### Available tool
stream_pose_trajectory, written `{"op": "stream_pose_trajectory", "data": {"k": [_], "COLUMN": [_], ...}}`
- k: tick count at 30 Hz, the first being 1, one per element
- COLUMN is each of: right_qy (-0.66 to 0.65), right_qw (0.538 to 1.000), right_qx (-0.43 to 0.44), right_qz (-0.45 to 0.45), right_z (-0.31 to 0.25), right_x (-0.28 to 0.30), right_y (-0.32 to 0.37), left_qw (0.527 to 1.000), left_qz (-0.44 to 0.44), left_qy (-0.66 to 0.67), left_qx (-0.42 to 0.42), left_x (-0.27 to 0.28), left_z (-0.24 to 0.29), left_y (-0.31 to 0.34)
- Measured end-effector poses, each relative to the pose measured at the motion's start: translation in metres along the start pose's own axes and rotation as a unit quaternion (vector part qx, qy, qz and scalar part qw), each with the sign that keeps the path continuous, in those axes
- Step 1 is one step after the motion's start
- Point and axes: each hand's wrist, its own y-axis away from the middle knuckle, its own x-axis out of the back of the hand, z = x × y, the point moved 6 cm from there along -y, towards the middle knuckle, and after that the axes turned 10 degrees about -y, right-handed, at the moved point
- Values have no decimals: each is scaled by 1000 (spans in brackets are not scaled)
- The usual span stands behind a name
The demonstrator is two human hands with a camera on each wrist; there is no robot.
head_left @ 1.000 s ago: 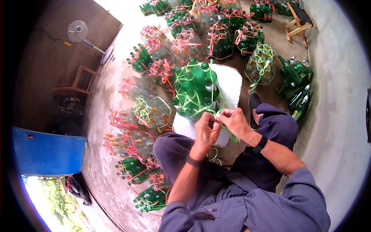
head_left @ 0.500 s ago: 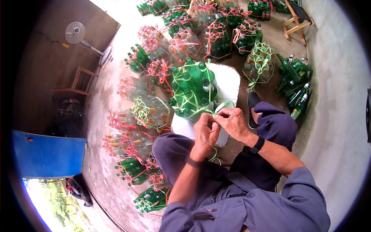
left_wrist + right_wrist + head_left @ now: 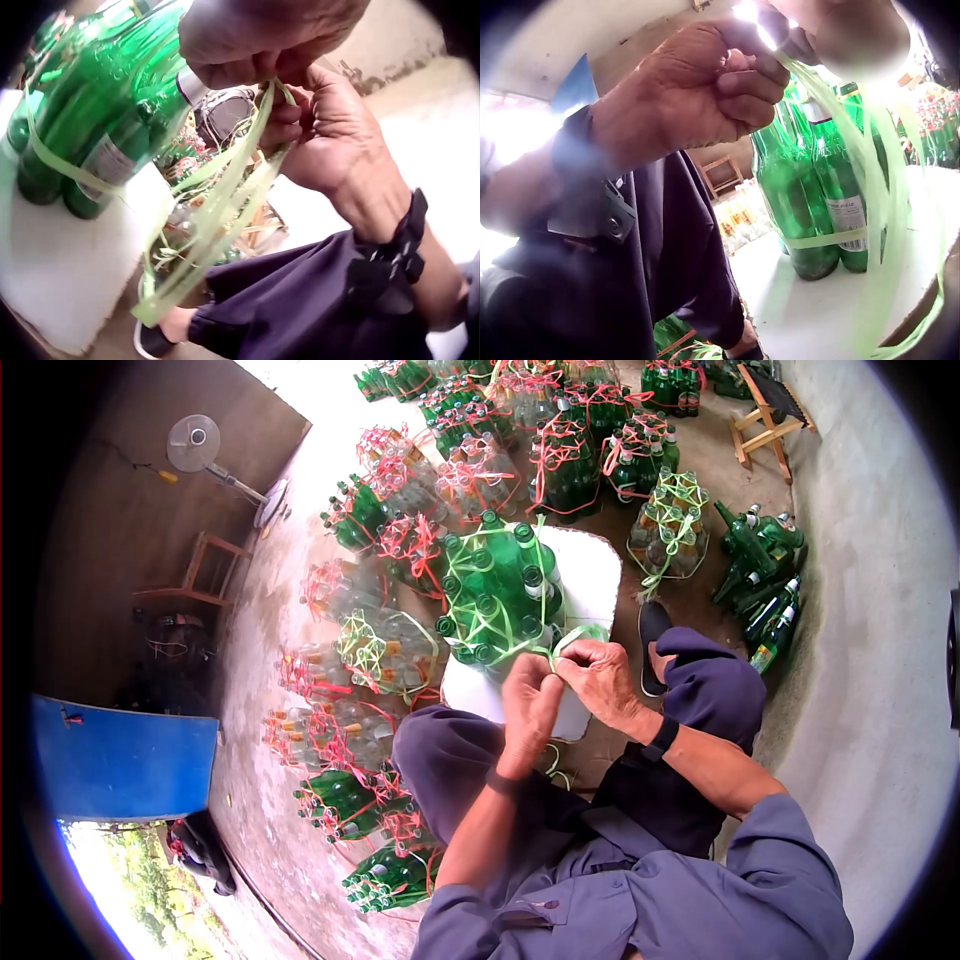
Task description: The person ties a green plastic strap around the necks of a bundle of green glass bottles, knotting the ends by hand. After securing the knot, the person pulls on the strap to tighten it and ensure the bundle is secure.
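A bundle of green glass bottles (image 3: 500, 585) stands upright, wrapped and laced over the necks with light-green plastic twine (image 3: 821, 241). Right at the near corner of this bundle, the left hand (image 3: 532, 705) and right hand (image 3: 605, 682) meet, fingertips together. Both pinch the twine between thumb and fingers. In the left wrist view, loose strands (image 3: 232, 191) hang from the fingers of the right hand (image 3: 330, 142). The left hand (image 3: 697, 90) shows curled fingers at the twine in the right wrist view. The exact crossing of the strands is hidden behind the fingers.
A white board (image 3: 590, 565) supports the bundle, between the person's knees. Tied bottle bundles (image 3: 395, 650) crowd the floor to the left and ahead. Loose green bottles (image 3: 765, 550) lie by the right wall, below a folding stool (image 3: 770, 425). A fan (image 3: 195, 444) stands far left.
The twine's free length, hanging below the right hand a second ago, now loops above it. The left hand has shifted slightly at the twine; the bundle stays in place.
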Motion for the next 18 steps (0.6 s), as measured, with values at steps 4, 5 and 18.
{"op": "stream_pose_trajectory", "data": {"k": [4,5,18], "right_qy": [-38,-38,27], "right_qw": [996,996,1000], "right_qx": [-78,-78,-12], "right_qz": [-13,-13,-3], "right_z": [6,9,7], "right_x": [0,-1,0], "right_y": [2,2,-1], "left_qw": [983,983,972], "left_qz": [17,17,42], "left_qy": [-167,-168,-200], "left_qx": [-79,-79,-116], "left_x": [0,1,-1], "left_z": [19,13,19], "left_y": [5,3,3]}}
